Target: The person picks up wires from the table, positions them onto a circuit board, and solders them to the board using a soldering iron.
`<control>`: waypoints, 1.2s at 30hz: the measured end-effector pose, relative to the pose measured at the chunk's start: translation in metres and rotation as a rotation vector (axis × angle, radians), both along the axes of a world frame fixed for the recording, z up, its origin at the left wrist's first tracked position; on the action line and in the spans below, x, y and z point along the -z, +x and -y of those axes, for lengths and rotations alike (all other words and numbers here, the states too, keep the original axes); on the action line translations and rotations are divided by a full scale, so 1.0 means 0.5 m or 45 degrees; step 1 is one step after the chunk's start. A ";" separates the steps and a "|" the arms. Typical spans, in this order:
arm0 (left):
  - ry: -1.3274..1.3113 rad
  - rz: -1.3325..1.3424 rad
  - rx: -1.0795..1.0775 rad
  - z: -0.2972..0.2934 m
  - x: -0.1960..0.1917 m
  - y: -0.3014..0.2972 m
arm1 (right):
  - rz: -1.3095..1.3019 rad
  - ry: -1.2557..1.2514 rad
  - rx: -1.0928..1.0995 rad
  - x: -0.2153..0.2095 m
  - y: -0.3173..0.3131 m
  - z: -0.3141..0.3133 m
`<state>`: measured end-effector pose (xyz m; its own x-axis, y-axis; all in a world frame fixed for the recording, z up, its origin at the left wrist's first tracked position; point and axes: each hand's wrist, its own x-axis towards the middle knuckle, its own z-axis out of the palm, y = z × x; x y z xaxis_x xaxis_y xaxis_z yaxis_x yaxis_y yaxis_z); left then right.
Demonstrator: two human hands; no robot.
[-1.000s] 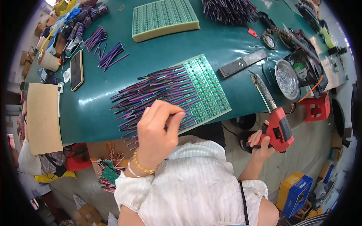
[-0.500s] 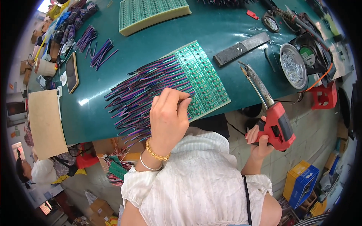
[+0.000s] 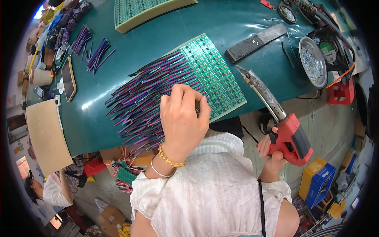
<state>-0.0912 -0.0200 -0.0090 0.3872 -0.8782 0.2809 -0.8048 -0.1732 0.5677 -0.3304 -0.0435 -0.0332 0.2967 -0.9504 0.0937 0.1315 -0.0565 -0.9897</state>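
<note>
The green circuit-board panel [image 3: 221, 81] lies flat and somewhat turned on the green table [image 3: 94, 128], near the edge that is closest to the person. Many thin wires [image 3: 146, 93], in dark, purple and pink colours, lie in a dense row over its left part and reach beyond it onto the table. Rows of small black components can be seen on the right part.

The left hand [image 3: 182, 114] is above the wires, with the fingers bent and the thumb and forefinger close together at the wire ends on the panel. I cannot tell if a wire is between them. A golden bracelet [image 3: 169, 158] and a silver bangle [image 3: 161, 170] are on this wrist.

The right hand [image 3: 273, 152] is closed around the handle of a red and black soldering gun [image 3: 296, 142]. Its long metal nose points up and to the left, and the tip is near the panel's right edge.

Beyond the tip lies a dark grey bar [image 3: 256, 42], and to the right of it stands a round metal dish [image 3: 320, 83] with silvery bits inside. At the far side is a thick stack of similar panels [image 3: 154, 17]. Farther left are loose wire bundles [image 3: 96, 57] and a phone [image 3: 68, 79].
</note>
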 end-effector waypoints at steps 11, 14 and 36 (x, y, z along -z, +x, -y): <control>0.079 -0.013 0.009 0.009 -0.005 0.011 | -0.135 0.306 -0.263 -0.026 -0.048 -0.032; 0.069 -0.030 0.012 0.009 -0.003 0.011 | -0.132 0.323 -0.233 -0.014 -0.055 -0.039; 0.047 -0.016 -0.002 0.010 -0.001 0.009 | -0.409 0.174 -0.314 -0.011 -0.095 -0.043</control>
